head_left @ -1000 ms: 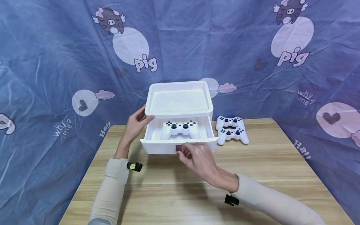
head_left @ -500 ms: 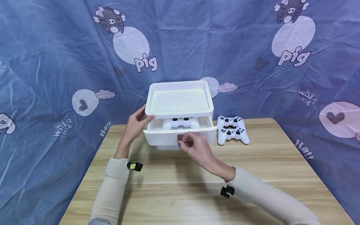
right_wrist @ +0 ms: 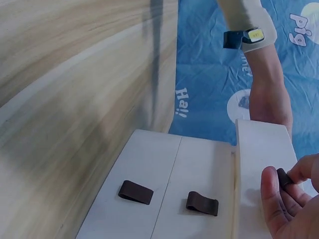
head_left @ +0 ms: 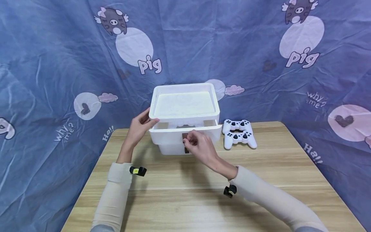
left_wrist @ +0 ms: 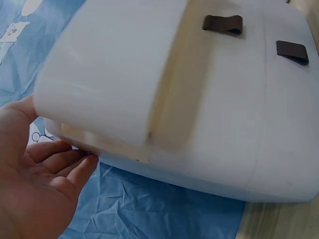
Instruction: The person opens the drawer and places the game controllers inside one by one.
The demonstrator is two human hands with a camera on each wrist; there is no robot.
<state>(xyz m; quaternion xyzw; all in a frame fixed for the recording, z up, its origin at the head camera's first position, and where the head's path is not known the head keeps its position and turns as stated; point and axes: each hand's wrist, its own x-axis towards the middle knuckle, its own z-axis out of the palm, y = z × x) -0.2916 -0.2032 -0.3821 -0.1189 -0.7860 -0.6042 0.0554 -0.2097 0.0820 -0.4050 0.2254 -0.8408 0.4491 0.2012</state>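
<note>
A white drawer box [head_left: 185,103] stands on the table, its top drawer [head_left: 166,137] pulled partway out. Just the white grips of a game controller [head_left: 173,125] show inside that drawer; the box top hides the rest. My right hand [head_left: 200,146] pinches the brown pull tab [right_wrist: 283,178] on the drawer's front between thumb and fingers. At the box's front left corner, my left hand [head_left: 136,130] rests with its thumb at the top rim and its loose fingers along the side [left_wrist: 60,169].
Two white game controllers, a rear one [head_left: 237,124] and a front one [head_left: 240,138], lie right of the box. Two more brown tabs [right_wrist: 135,192] mark the lower drawer fronts. Blue printed cloth [head_left: 185,42] hangs behind and beside the wooden table [head_left: 179,199].
The top drawer has slid inward with my right hand on its tab, covering most of the controller inside and uncovering a lower tab. My left hand has stayed at the corner.
</note>
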